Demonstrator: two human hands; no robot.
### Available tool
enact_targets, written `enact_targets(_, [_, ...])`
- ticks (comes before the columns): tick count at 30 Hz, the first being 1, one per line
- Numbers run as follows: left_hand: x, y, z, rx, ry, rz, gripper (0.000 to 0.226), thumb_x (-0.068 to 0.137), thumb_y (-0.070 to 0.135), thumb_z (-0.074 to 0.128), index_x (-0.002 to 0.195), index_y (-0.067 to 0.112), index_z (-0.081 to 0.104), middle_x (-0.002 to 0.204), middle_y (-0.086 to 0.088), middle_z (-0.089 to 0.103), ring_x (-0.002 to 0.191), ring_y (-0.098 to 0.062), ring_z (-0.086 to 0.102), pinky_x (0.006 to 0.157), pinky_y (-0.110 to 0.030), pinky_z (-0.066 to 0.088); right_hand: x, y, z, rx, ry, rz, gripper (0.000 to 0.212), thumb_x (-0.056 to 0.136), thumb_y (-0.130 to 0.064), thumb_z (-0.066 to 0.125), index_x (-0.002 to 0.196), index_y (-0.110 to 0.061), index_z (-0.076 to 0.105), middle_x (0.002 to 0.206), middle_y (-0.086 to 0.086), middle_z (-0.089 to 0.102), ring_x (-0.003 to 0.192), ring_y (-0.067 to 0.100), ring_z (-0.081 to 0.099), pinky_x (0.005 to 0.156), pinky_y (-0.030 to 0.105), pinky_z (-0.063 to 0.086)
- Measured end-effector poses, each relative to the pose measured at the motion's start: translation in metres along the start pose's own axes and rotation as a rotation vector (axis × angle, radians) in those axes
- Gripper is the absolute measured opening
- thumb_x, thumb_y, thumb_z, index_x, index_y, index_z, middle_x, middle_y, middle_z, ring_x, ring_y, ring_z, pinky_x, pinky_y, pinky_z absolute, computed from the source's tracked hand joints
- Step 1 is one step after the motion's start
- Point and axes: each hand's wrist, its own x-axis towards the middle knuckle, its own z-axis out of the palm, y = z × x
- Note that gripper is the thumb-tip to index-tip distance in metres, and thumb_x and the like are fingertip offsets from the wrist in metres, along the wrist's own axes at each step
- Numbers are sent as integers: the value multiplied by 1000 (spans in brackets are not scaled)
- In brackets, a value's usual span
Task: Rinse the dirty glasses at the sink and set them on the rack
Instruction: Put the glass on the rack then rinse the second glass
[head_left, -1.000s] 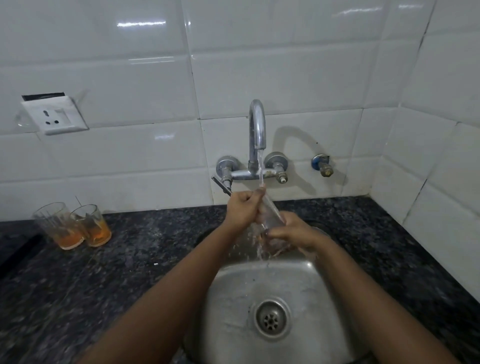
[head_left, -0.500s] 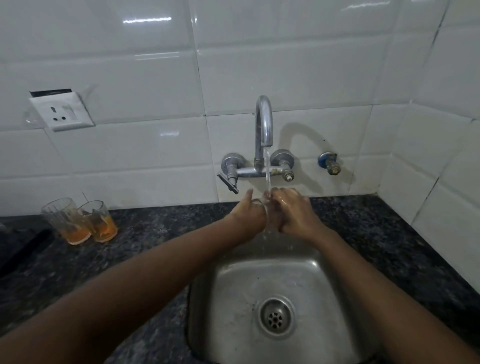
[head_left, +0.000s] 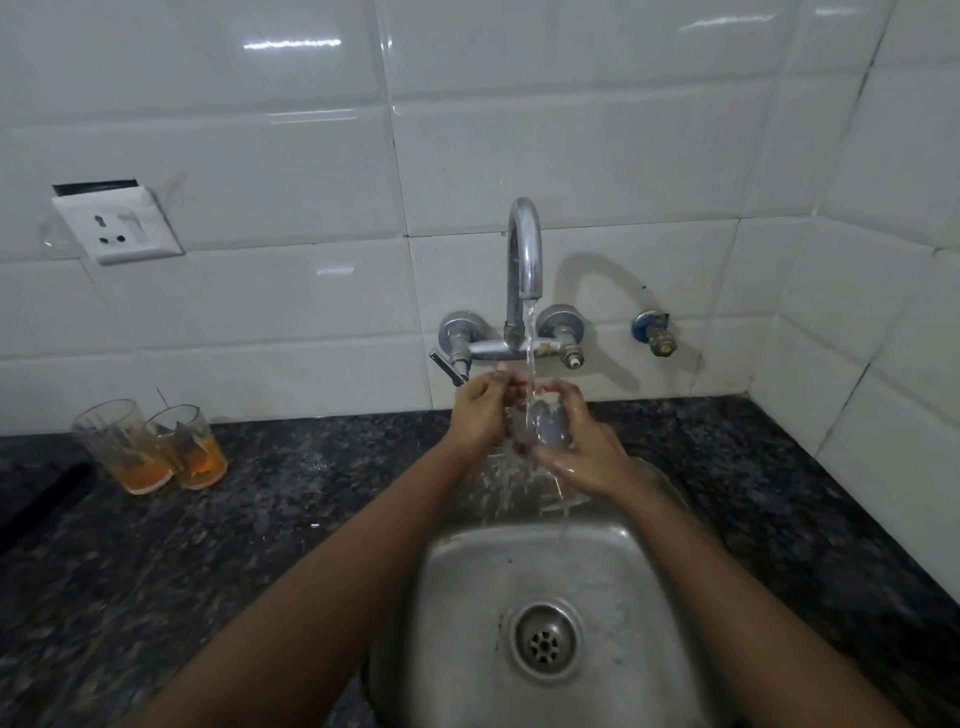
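Note:
A clear glass (head_left: 545, 423) is under the running stream from the chrome tap (head_left: 524, 249), above the back of the steel sink (head_left: 467, 597). My right hand (head_left: 587, 452) grips the glass round its body from the right. My left hand (head_left: 480, 413) holds it from the left, fingers curled at its rim. Water spills off the glass into the basin. Two dirty glasses (head_left: 150, 447) with orange dregs stand side by side on the dark counter at the far left. No rack is in view.
Dark speckled granite counter (head_left: 260, 519) surrounds the sink, with white tiled walls behind and on the right. A wall socket (head_left: 119, 226) sits upper left, a blue-capped valve (head_left: 652, 332) right of the tap. The drain (head_left: 545, 644) lies in the basin's middle.
The glass has stayed under the stream while both hands shifted round it; my right hand now wraps lower on the body and more of the glass shows.

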Motion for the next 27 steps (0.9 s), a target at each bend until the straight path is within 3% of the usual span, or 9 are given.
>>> enact_targets(4, [-12,-19,10,78,-20,-14,34,100,25,39,113,0,59,102,-12,66,93,-22,64,81,-36,53,14,8,23,674,25,393,73,73,-69,54,126,-20,44,125,10,56,101,26,59,79,40,53])
enact_targets(8, [-28,-26,17,23,17,-78,24,97,20,43,102,16,66,99,-7,68,90,-18,63,81,-32,51,10,3,32,1018,-98,670,50,90,-53,44,95,-8,67,82,18,70,77,29,66,67,36,55])
enact_targets(13, [-53,-58,11,344,-22,367,34,95,38,46,123,21,50,122,3,55,111,-7,56,92,-22,49,12,11,46,1301,-78,849,61,90,-56,41,104,0,62,81,21,69,80,30,66,67,37,56])
enact_targets(15, [-54,-65,11,467,-1,466,35,93,42,45,123,25,45,124,8,48,113,-1,50,94,-17,43,11,8,48,1307,-43,877,60,90,-57,41,102,-1,61,82,21,67,81,30,65,64,37,52])
enact_targets(18, [-48,-59,15,502,172,498,38,95,43,34,106,16,58,100,4,57,91,-7,55,81,-18,44,12,-1,50,1292,-16,799,63,91,-58,34,105,-4,63,82,18,71,85,30,66,67,36,54])
enact_targets(20, [-44,-50,18,371,234,309,38,99,36,33,98,12,63,89,0,63,81,-10,59,74,-22,48,11,-6,51,1145,112,732,62,91,-57,38,115,-3,58,99,18,70,92,32,67,79,42,56])
enact_targets(22, [-38,-40,19,182,176,22,38,100,31,33,104,12,66,97,-9,68,88,-19,64,80,-32,52,8,-10,47,898,351,641,58,91,-52,45,125,-5,40,104,13,62,93,31,64,83,44,55])
enact_targets(24, [-33,-31,16,91,45,-166,38,100,29,33,103,9,65,99,-15,67,89,-27,64,79,-37,52,0,-16,36,685,445,477,54,90,-54,46,122,-12,32,94,5,56,81,24,60,70,37,53])
enact_targets(27, [-29,-19,8,1,-138,-363,50,100,38,27,111,2,59,99,-25,65,79,-29,63,68,-37,54,-12,-24,25,297,385,212,45,90,-56,42,107,-15,34,82,-1,53,62,14,51,51,22,36])
